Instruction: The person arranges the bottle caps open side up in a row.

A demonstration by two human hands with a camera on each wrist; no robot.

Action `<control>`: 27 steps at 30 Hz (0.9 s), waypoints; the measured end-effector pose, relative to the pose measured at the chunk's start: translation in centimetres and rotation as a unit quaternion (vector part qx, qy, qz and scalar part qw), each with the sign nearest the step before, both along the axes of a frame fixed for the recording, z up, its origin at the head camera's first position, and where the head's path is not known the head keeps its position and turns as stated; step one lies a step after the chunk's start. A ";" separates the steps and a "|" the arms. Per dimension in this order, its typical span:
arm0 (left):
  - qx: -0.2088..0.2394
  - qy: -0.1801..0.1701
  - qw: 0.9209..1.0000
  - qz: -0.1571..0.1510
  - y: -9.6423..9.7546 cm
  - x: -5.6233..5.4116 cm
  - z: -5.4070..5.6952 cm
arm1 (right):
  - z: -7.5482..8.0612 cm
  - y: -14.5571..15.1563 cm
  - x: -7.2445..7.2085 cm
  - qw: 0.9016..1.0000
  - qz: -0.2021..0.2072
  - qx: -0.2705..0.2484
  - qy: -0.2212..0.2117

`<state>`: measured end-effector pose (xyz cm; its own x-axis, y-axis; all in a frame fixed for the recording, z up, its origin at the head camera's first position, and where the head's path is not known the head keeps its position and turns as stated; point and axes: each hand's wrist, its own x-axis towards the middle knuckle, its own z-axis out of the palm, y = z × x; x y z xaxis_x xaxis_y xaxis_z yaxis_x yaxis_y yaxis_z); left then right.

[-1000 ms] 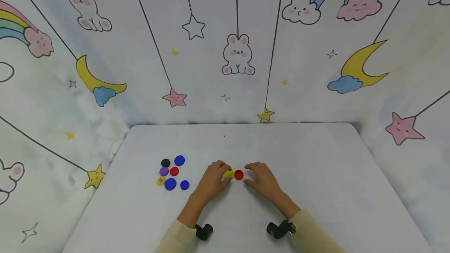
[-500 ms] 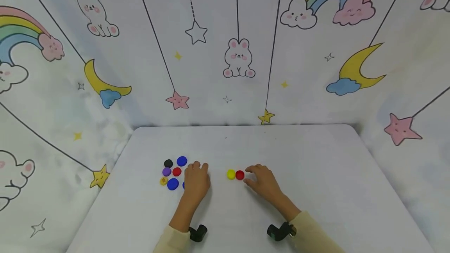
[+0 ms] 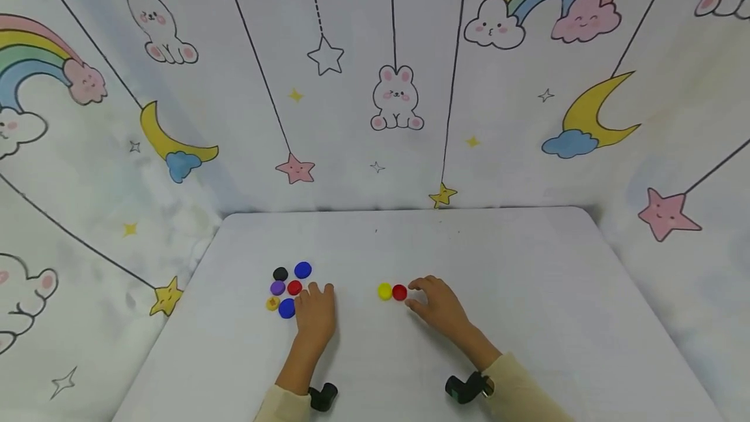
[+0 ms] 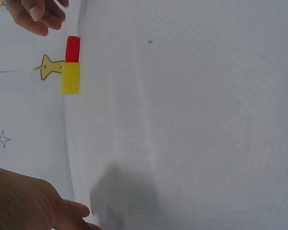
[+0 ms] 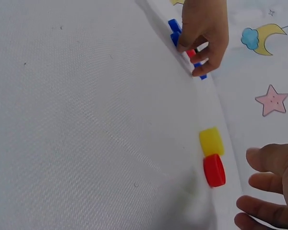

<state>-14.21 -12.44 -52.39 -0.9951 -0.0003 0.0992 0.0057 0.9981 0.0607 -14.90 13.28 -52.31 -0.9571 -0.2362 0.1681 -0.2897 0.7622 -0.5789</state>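
Note:
My left hand [image 3: 316,312] reaches down at the right side of a group of coloured plastic caps, hiding a small blue one in the head view. In the right wrist view its thumb overlaps a blue cap [image 5: 175,39], and thumb and fingertips stand apart. A yellow cap [image 3: 384,291] and a red cap [image 3: 400,292] sit side by side mid-table. Just right of the red cap, my right hand [image 3: 441,309] holds its thumb and fingers spread with nothing between them.
The group at the left includes a black cap [image 3: 280,274], a purple cap [image 3: 278,288], another red cap [image 3: 295,287], an orange-yellow cap [image 3: 273,303] and blue ones. A printed wall cloth [image 3: 351,122] borders the white table [image 3: 515,259].
My left hand has left the yellow cap and moved left to the group, then drawn slightly nearer to me. My right hand stays beside the red cap.

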 end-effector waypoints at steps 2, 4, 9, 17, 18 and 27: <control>-0.011 -0.005 1.000 0.001 0.0 0.2 0.2 | -0.1 0.0 0.1 1.000 0.003 -0.003 -0.001; -0.015 -0.010 1.000 0.002 -0.1 0.4 0.4 | -0.2 0.0 0.1 1.000 0.004 -0.001 0.005; -0.010 -0.010 1.000 -0.007 -0.8 0.4 0.4 | -0.4 0.0 0.1 1.000 -0.001 0.001 0.010; 0.022 0.012 0.999 -0.034 -1.7 0.1 0.0 | -0.5 0.0 0.2 1.000 0.007 -0.022 -0.005; 0.028 0.012 0.999 -0.037 -1.8 0.1 0.0 | -0.5 0.0 0.2 1.000 0.006 -0.023 -0.005; 0.060 0.007 0.998 -0.019 -2.0 0.0 0.8 | -0.5 0.1 0.4 1.000 -0.005 -0.022 0.000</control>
<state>-14.22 -14.42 -51.57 -0.9930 0.0240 0.1153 0.0446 0.9826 0.1802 -14.52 13.35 -52.83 -0.9593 -0.2194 0.1776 -0.2823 0.7388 -0.6119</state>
